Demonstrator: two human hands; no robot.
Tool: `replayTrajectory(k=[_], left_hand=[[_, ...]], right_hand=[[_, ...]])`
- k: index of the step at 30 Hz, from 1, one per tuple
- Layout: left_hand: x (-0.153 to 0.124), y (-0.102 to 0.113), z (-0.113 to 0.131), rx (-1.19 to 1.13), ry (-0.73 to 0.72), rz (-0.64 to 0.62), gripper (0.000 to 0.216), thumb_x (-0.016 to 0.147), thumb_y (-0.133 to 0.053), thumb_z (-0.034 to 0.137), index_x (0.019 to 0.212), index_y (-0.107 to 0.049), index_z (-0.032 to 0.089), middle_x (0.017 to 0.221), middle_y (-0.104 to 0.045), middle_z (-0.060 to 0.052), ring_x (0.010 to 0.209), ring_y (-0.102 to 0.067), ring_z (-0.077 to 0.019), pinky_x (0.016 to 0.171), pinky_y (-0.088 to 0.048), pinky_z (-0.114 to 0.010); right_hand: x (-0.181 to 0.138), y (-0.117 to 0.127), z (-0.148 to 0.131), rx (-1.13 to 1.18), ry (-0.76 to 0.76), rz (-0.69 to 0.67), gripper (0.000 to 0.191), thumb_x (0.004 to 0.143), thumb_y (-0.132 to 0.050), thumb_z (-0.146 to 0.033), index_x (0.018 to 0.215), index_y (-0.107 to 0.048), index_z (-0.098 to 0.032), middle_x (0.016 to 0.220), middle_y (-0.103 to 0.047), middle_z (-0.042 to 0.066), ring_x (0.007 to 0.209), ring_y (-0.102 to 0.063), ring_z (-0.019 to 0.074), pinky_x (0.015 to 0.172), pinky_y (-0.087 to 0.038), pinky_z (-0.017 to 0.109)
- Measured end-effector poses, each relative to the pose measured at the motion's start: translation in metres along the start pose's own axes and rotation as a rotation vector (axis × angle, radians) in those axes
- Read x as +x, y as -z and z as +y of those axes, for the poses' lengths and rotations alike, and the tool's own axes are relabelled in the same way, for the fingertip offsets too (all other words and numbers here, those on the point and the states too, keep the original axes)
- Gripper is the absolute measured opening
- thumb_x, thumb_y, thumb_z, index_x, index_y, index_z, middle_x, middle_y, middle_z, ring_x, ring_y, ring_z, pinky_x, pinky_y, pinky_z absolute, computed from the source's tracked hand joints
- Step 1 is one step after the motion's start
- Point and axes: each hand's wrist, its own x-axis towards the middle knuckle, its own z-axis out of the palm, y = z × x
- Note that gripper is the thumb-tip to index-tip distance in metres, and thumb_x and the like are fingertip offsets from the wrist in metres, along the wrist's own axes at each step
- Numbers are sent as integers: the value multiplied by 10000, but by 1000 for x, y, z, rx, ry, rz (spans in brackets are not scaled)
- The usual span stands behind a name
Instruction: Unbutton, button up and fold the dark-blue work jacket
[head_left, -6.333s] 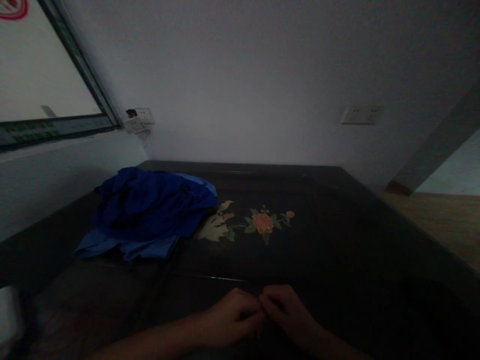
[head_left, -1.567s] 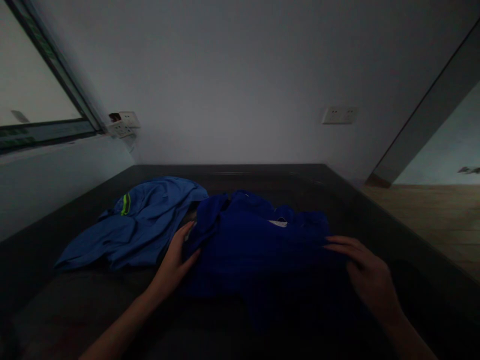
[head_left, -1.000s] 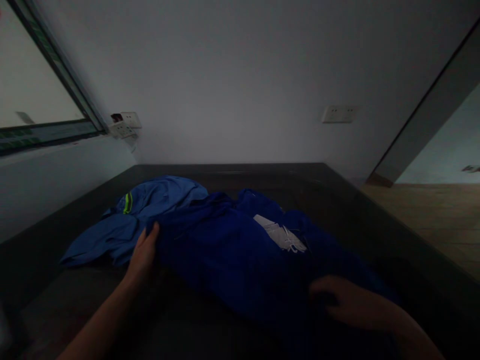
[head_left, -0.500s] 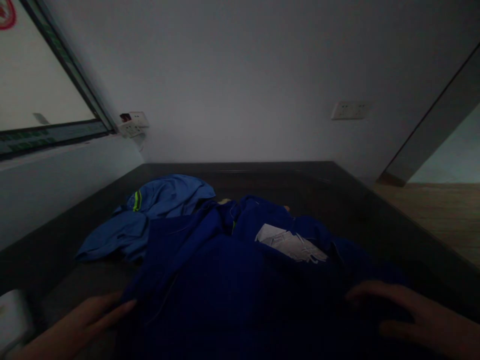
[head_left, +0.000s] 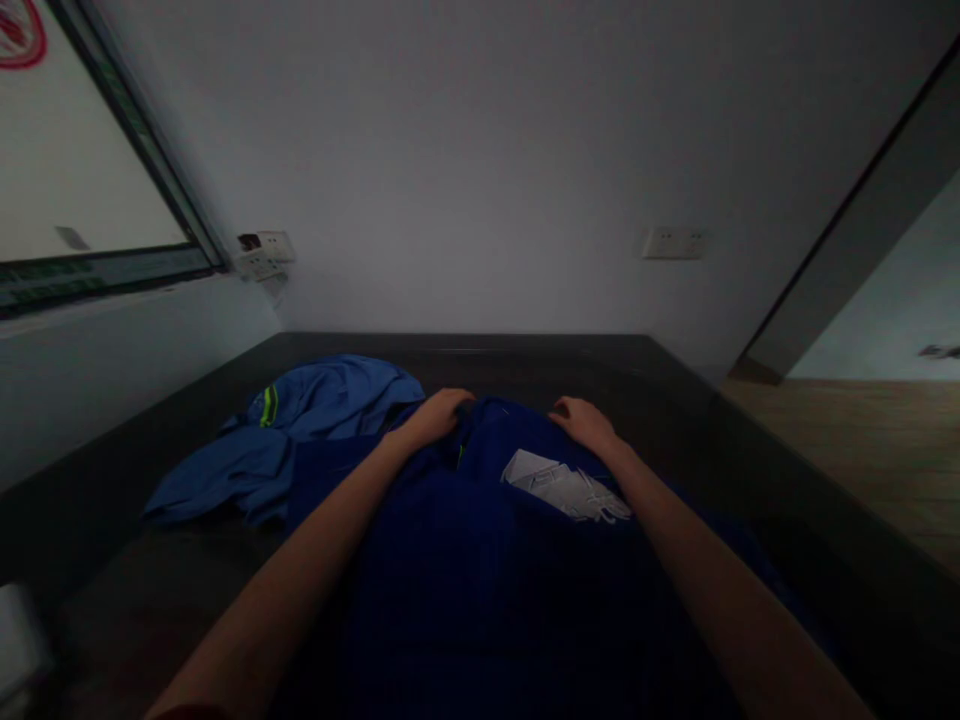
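Note:
A dark blue work jacket (head_left: 480,540) lies spread over the dark tabletop, with a pale printed patch (head_left: 562,486) on its right part. At its far edge, near the collar, my left hand (head_left: 441,408) has its fingers curled onto the cloth. My right hand (head_left: 589,422) bends its fingers over the far right shoulder area of the same jacket. Some fingertips of both hands are hidden or dim. Left of the jacket, and partly under it, a lighter blue garment (head_left: 337,395) with a yellow-green stripe lies crumpled.
The dark table (head_left: 480,345) meets a grey wall bearing a socket plate (head_left: 675,242). More sockets (head_left: 261,262) sit in the left corner beside a window (head_left: 82,150). A blurred white object (head_left: 19,640) stands at the lower left. Wooden floor (head_left: 840,430) shows at right.
Both hands have moved from the near sides of the dark blue jacket forward and inward to its far edge. The garments lie nearly as before; the view has shifted slightly.

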Motion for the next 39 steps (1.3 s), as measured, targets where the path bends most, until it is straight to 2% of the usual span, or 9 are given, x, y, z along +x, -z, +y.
replayTrajectory(k=[4,9,13,17,20,23,28,34,39], left_hand=[[-5,-40,-24,-2,-40,-69,541,679,-515,53,1202,-589,168,1165,-659,-86,1081,-607,-192,984,-444,-306],[-20,-43,-47,77,112,20,366,752,-567,184,1108,-652,191,1106,-687,-75,1041,-629,-231,924,-474,-324],[-22,-13,-60,107,238,136,291,846,-462,242,1041,-666,175,1060,-697,-95,1004,-638,-244,898,-473,-334],[-29,34,-71,164,393,425,347,869,-353,215,1077,-613,117,1089,-662,-142,1033,-606,-274,922,-445,-392],[-41,65,-76,176,479,749,293,867,-381,235,1003,-620,133,988,-673,-109,954,-622,-262,865,-477,-375],[-53,83,-76,179,522,882,294,874,-391,221,1076,-584,130,1019,-654,-110,982,-608,-258,878,-476,-383],[-52,72,-65,438,556,661,513,822,-513,210,1327,-435,163,1251,-524,-189,1168,-490,-355,933,-417,-520],[-25,-2,-58,453,233,277,457,863,-475,235,1320,-486,227,1373,-473,-120,1279,-409,-292,1081,-256,-494],[-26,-42,-66,429,273,23,558,824,-545,281,1370,-435,247,1326,-534,-135,1251,-454,-306,1050,-281,-499]], right_hand=[[5,-40,17,40,-40,40,261,750,-696,-282,980,-654,-166,1035,-682,130,968,-635,258,789,-477,331],[13,-49,42,182,-36,114,149,674,-712,-202,812,-657,-210,852,-695,42,841,-655,211,721,-479,287],[18,-29,62,307,-69,303,92,742,-586,-237,830,-606,-219,862,-667,51,890,-632,230,773,-469,339],[16,0,84,455,-104,456,140,784,-470,-276,889,-521,-198,830,-654,69,748,-639,200,667,-489,320],[12,13,92,555,-113,463,225,805,-456,-321,985,-475,-188,747,-652,44,565,-613,158,524,-472,271],[10,13,91,545,-116,324,345,830,-480,-395,1106,-460,-189,762,-673,36,568,-628,146,517,-481,252],[13,-7,87,317,-178,150,322,795,-574,-480,884,-619,-174,788,-682,89,715,-654,199,653,-495,308],[13,-23,85,178,-154,56,332,657,-713,-511,708,-656,-189,807,-684,100,824,-650,259,736,-473,355],[13,-20,80,226,-64,7,212,559,-780,-264,709,-641,-208,653,-650,3,643,-619,177,629,-468,279]])
